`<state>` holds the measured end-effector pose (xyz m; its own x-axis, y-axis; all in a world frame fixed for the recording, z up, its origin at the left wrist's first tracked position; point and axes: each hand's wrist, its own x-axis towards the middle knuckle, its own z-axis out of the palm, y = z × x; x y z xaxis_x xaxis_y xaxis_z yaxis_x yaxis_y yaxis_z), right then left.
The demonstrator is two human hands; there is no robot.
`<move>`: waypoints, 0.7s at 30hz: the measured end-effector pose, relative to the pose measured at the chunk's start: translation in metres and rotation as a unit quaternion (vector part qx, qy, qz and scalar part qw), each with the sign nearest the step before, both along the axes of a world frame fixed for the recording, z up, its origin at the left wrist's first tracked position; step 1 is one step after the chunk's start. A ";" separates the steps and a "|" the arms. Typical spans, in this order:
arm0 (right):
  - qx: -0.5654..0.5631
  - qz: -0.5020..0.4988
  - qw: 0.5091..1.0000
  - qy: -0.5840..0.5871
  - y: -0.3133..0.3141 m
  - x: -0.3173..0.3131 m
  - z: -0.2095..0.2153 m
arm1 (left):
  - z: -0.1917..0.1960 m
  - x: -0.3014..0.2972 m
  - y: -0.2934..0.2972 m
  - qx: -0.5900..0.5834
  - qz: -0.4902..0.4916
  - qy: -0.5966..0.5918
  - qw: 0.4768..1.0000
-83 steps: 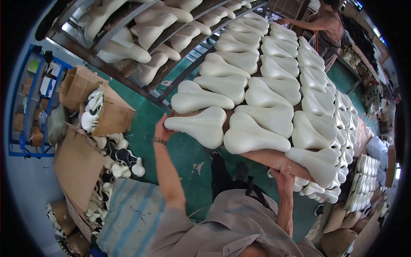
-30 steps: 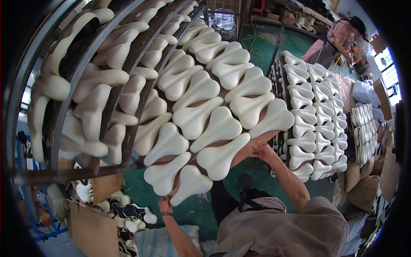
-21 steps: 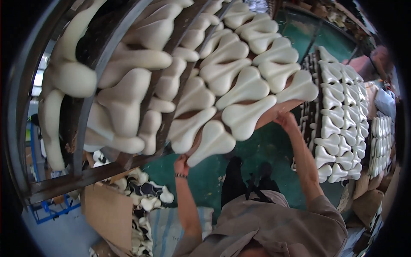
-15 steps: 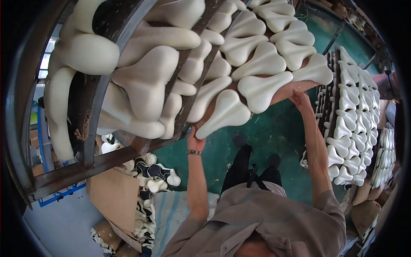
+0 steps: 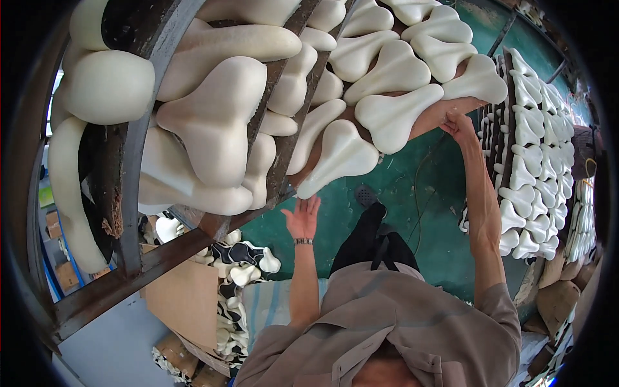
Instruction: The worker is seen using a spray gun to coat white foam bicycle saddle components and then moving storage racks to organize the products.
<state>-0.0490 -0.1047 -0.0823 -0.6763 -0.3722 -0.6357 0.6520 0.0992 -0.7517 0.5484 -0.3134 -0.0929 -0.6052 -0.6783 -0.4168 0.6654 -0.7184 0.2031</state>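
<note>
A brown board (image 5: 431, 120), covered with several rows of cream-white bicycle saddle pads (image 5: 396, 119), slants across the top, its left part within a dark metal rack (image 5: 145, 266). My right hand (image 5: 460, 126) is closed on the board's near edge, toward its right end, with the fingers partly hidden. Palm up, with fingers stretched out, my left hand (image 5: 301, 221) holds nothing. It lies just below the narrow tip of the nearest saddle pad (image 5: 340, 157); whether the fingertips touch it, I cannot tell.
Another rack of saddle pads (image 5: 529, 161) stands at the right. Larger-looking pads (image 5: 216, 119) fill shelves close on the left. A cardboard box (image 5: 184, 300) and a heap of black and white saddle pieces (image 5: 242, 258) lie below. The floor (image 5: 406, 177) is green.
My left hand has let go of the board's near left corner, dropped a little and opened. My right hand keeps its hold on the edge. My view has shifted slightly.
</note>
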 end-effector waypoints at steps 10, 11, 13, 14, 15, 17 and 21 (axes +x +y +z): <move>0.050 -0.041 0.998 -0.009 -0.039 0.051 0.020 | -0.011 0.095 0.065 0.056 -0.007 -0.189 0.980; 0.062 -0.058 0.996 -0.005 -0.044 0.056 0.022 | -0.011 0.101 0.067 0.066 -0.004 -0.207 0.976; 0.029 -0.067 0.997 -0.012 -0.052 0.063 0.025 | -0.010 0.113 0.072 0.047 -0.010 -0.195 0.980; 0.033 -0.082 0.996 -0.022 -0.055 0.066 0.027 | -0.009 0.119 0.074 0.049 -0.005 -0.213 0.976; 0.023 -0.083 0.996 -0.005 -0.057 0.068 0.029 | -0.007 0.124 0.075 0.038 -0.012 -0.196 0.980; 0.039 -0.101 0.994 0.009 -0.059 0.071 0.031 | 0.000 0.130 0.078 0.035 -0.010 -0.207 0.978; 0.019 -0.097 0.995 0.012 -0.057 0.071 0.024 | 0.023 0.116 0.061 -0.124 -0.030 -0.321 0.938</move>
